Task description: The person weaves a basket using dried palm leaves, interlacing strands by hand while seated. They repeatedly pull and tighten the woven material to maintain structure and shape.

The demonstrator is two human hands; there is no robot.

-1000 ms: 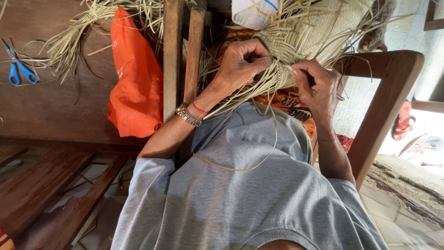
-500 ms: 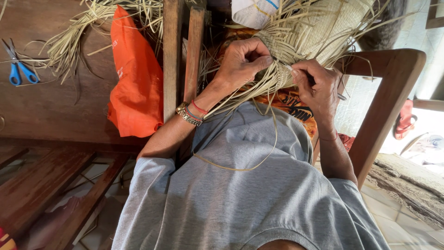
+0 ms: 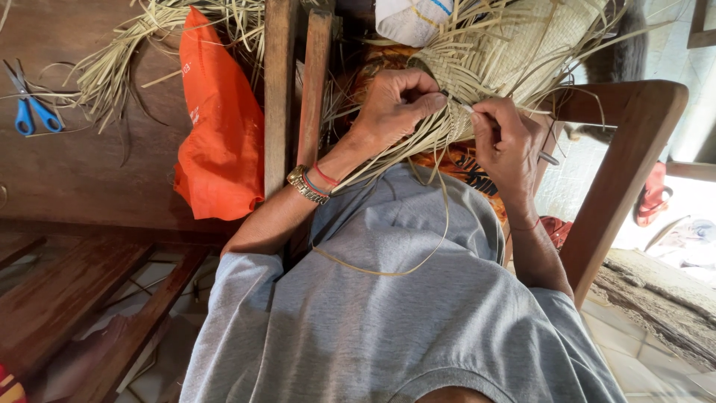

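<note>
A partly woven mat of pale straw strips (image 3: 514, 52) lies on my lap at the top of the head view, with loose ends sticking out all round. My left hand (image 3: 395, 104) pinches straw strips at the mat's woven edge. My right hand (image 3: 507, 142) grips a thin straw strand right beside it, fingers closed. The two hands nearly touch. A long loose strand (image 3: 388, 269) hangs in a loop over my grey shirt. A watch and bracelets (image 3: 309, 183) circle my left wrist.
An orange plastic bag (image 3: 220, 142) lies on a dark wooden table (image 3: 74, 179) beside a heap of loose straw (image 3: 119, 60) and blue-handled scissors (image 3: 30, 112). Wooden chair arms (image 3: 626, 172) frame my lap. A red sandal (image 3: 652, 198) sits on the tiled floor at right.
None beyond small finger movements; both hands stay at the mat's edge.
</note>
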